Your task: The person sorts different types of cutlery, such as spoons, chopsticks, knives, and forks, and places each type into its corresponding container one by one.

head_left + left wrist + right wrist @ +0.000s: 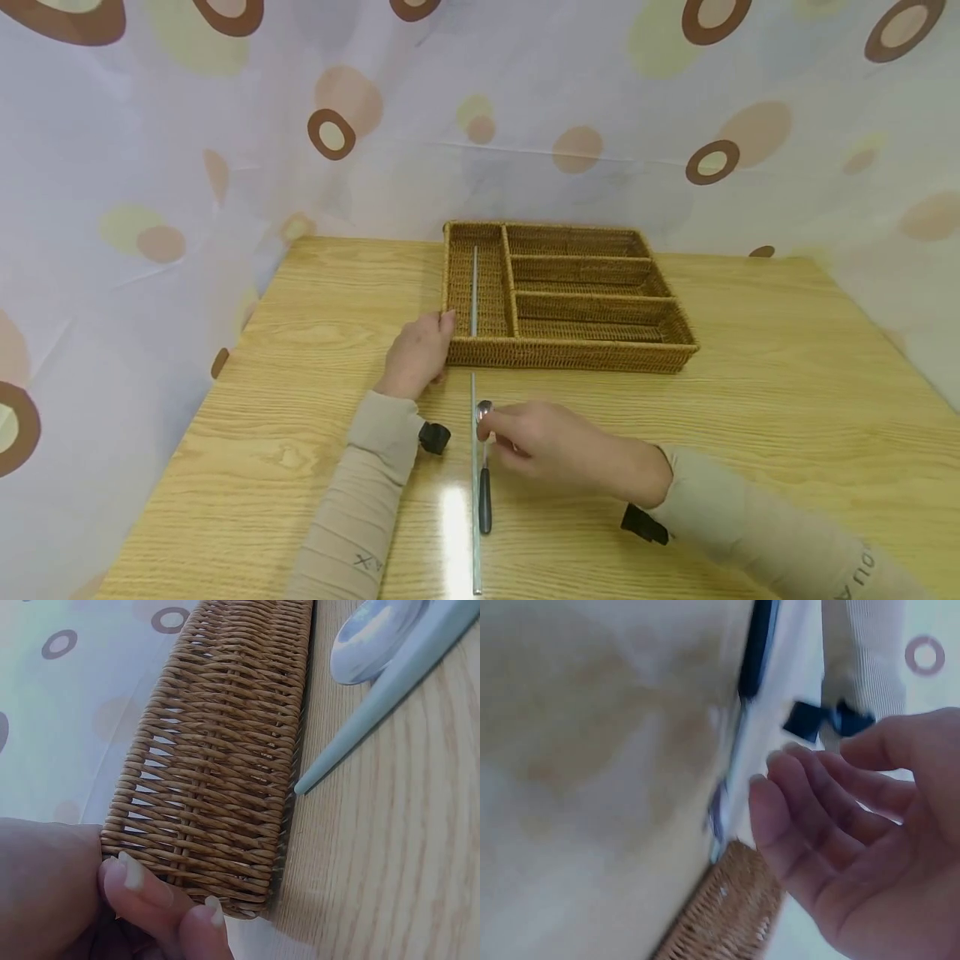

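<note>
My left hand [417, 354] grips the near left corner of a brown wicker cutlery tray [570, 354], its fingertips against the woven wall in the left wrist view. A spoon [485, 500] with a dark handle and shiny metal bowl lies lengthwise on the table. Over it is my right hand [551, 442], overlapping the spoon's neck in the head view. From the right wrist, the loosely bent fingers [780, 810] show a gap to the spoon and nothing between them. Alongside the spoon lies a pale, tapered chopstick [375, 705], pointing at the tray.
Another pale chopstick [475, 292] lies in the tray's long left compartment. Three crosswise compartments, split by wicker dividers [592, 295], fill the right side. The wooden table [300, 333] backs onto a patterned cloth [525, 100], which also hangs along both sides.
</note>
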